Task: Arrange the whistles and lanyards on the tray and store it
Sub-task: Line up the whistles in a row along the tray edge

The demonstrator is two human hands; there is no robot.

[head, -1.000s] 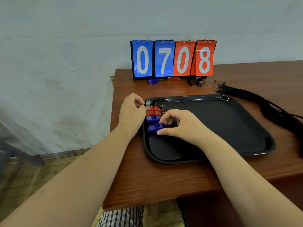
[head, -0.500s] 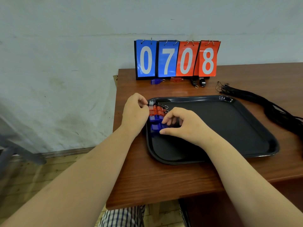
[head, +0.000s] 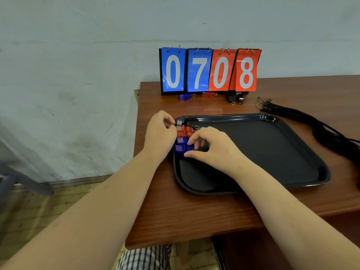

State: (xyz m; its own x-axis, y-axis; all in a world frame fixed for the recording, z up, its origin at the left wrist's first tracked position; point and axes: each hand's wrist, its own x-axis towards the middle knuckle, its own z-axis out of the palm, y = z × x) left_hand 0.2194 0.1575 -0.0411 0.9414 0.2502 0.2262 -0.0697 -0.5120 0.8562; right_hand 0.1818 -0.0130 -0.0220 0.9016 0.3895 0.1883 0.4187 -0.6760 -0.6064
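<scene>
**Barely any movement since the last look**

Your left hand [head: 160, 133] and right hand [head: 210, 147] have stayed at the left end of the tray [head: 272, 162] since half a second ago. Your left hand is curled, its thumb and forefinger pinching the black whistle [head: 180, 123] at the far end of the row. Your right hand is curled too, thumb and forefinger closed round the blue whistles [head: 181, 148] at the near end. The red whistles [head: 183, 132] lie between. Four loose whistles [head: 185, 97] sit on the surface [head: 194, 211] below the scoreboard [head: 209, 70]. The lanyards [head: 321, 127] lie right of the tray.
</scene>
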